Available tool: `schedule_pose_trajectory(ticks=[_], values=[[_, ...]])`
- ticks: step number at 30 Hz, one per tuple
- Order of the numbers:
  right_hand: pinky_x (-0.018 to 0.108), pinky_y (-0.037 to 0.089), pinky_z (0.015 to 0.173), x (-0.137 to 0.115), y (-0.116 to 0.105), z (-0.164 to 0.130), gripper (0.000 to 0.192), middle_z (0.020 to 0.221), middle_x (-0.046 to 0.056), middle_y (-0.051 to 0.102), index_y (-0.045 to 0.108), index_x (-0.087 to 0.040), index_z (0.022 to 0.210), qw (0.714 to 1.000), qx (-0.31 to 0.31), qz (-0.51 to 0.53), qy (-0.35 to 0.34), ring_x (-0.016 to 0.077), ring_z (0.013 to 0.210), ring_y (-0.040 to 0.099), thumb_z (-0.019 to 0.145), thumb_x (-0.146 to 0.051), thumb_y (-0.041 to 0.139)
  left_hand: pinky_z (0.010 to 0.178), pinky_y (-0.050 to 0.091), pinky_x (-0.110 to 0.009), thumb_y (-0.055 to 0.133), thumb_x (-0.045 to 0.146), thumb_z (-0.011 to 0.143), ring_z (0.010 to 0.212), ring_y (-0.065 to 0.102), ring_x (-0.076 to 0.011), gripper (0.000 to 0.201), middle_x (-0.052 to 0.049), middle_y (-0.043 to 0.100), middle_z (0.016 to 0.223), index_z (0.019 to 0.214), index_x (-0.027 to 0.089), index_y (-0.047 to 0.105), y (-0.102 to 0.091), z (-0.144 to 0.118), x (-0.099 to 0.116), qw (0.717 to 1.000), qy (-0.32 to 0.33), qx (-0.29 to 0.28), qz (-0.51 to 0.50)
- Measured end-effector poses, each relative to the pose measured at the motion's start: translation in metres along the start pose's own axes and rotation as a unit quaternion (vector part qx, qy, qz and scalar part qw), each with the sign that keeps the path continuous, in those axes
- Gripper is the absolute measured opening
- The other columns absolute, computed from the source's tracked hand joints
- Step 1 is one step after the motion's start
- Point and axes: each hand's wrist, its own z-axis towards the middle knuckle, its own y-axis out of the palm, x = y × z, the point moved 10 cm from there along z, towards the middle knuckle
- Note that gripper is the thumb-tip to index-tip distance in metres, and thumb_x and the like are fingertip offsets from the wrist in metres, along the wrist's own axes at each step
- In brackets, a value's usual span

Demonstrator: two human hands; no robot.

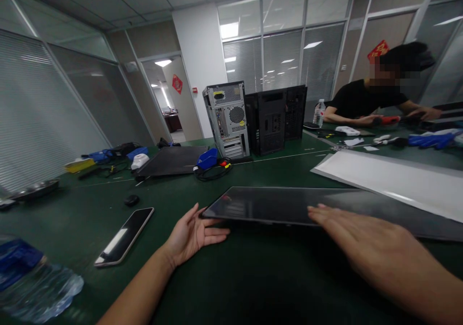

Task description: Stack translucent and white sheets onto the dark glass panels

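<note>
Black panel (289,204) under flat right hand (358,233), left hand (191,233) cupping its corner.

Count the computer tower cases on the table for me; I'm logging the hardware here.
3: a silver tower at the far middle of the green table, and two black towers right beside it. Others may be hidden.

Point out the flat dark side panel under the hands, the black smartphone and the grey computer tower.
flat dark side panel (275,204), head view, middle of its top face
black smartphone (125,236), head view, centre of its screen
grey computer tower (227,117), head view, its rear plate
</note>
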Motion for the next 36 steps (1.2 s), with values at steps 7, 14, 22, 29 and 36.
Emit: schedule_pose_trajectory(ticks=[7,14,22,29,36], values=[[0.042,0.046,0.103,-0.041,0.094,0.008,0.041,0.139,0.002,0.052,0.049,-0.025,0.137,0.965,-0.19,0.135,-0.117,0.019,0.125,0.051,0.097,-0.027,0.04,0.065,0.059,-0.041,0.059,0.001,0.07,0.068,0.072,-0.0258,0.075,-0.011,0.074,0.093,0.141,0.014,0.039,-0.056,0.007,0.022,0.978,0.09,0.164,0.087],[0.045,0.032,0.111,0.161,0.169,-0.035,0.058,0.145,0.013,0.043,0.046,-0.017,0.14,0.95,-0.251,0.031,0.182,0.0272,0.132,0.04,0.093,-0.05,0.039,0.068,0.06,-0.037,0.059,-0.002,0.069,0.076,0.073,-0.0226,0.082,-0.017,0.067,0.118,0.145,0.016,0.035,-0.078,0.011,0.035,0.963,0.153,0.209,0.076],[0.059,0.039,0.087,0.305,0.173,-0.174,0.089,0.144,0.03,0.034,0.047,-0.013,0.14,0.815,-0.344,-0.081,0.46,0.0472,0.121,0.044,0.082,-0.078,0.025,0.073,0.059,-0.034,0.061,0.0,0.069,0.088,0.072,-0.0227,0.075,-0.014,0.065,0.124,0.14,0.018,0.044,-0.068,0.009,0.034,0.966,0.152,0.192,0.085],[0.058,0.037,0.081,0.311,0.155,-0.175,0.072,0.131,0.024,0.052,0.056,-0.018,0.13,0.801,-0.344,-0.1,0.48,0.0473,0.116,0.043,0.085,-0.069,0.032,0.072,0.059,-0.037,0.061,0.0,0.069,0.09,0.071,-0.0253,0.074,-0.014,0.066,0.123,0.139,0.019,0.045,-0.064,0.006,0.034,0.965,0.15,0.195,0.091],[0.048,0.042,0.072,0.279,0.145,-0.139,0.056,0.104,0.025,0.063,0.064,-0.014,0.116,0.832,-0.322,-0.079,0.445,0.0367,0.09,0.059,0.091,-0.049,0.029,0.069,0.058,-0.033,0.061,0.003,0.07,0.082,0.071,-0.0219,0.067,-0.012,0.067,0.12,0.134,0.021,0.052,-0.071,0.007,0.033,0.959,0.138,0.217,0.115]])
